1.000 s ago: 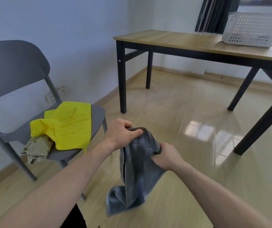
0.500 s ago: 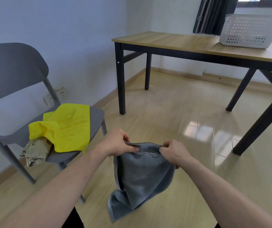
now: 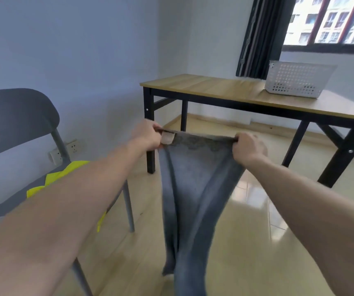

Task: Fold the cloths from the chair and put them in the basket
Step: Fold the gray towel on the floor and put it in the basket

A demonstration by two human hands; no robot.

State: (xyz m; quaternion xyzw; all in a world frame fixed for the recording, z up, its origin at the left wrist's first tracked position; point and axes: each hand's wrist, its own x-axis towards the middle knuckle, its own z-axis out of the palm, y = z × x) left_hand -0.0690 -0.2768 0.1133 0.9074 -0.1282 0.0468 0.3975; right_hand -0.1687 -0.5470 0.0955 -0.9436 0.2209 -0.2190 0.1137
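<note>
We hold a grey terry cloth stretched out in front of us by its top edge.

Our left hand pinches the cloth's top left corner and our right hand grips the top right corner, hands apart, the cloth hanging down between our forearms above the floor. To our left, a bright yellow cloth lies on the grey plastic chair. The white perforated plastic basket stands on the wooden worktop ahead.

Chair left, tabletop ahead right.
Basket on tabletop; cloth on chair; towel hangs between.
</note>
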